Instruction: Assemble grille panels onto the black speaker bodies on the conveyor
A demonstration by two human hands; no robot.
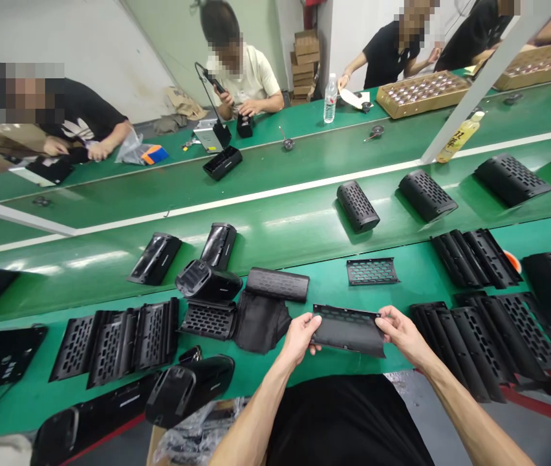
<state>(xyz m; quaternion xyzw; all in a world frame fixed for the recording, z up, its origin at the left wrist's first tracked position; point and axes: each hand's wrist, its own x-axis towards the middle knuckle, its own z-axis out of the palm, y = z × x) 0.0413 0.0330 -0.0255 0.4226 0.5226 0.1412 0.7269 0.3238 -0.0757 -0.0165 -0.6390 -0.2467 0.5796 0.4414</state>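
Observation:
My left hand (301, 337) and my right hand (403, 330) hold the two ends of a black grille panel with dark cloth over it (349, 330), just above the near edge of the green bench (334, 285). Both hands are closed on it. A bare perforated grille (371, 271) lies flat just beyond it. To the left sit a cloth-covered panel (278, 284) and a loose piece of black cloth (260, 321).
Stacks of black grilles lie at left (118, 338) and right (486, 336). Black speaker housings (207, 281) (188, 388) stand near left. Finished grille shells (357, 206) (427, 195) ride the green conveyor. Other people work at the far side, with a water bottle (330, 98) and trays (423, 92).

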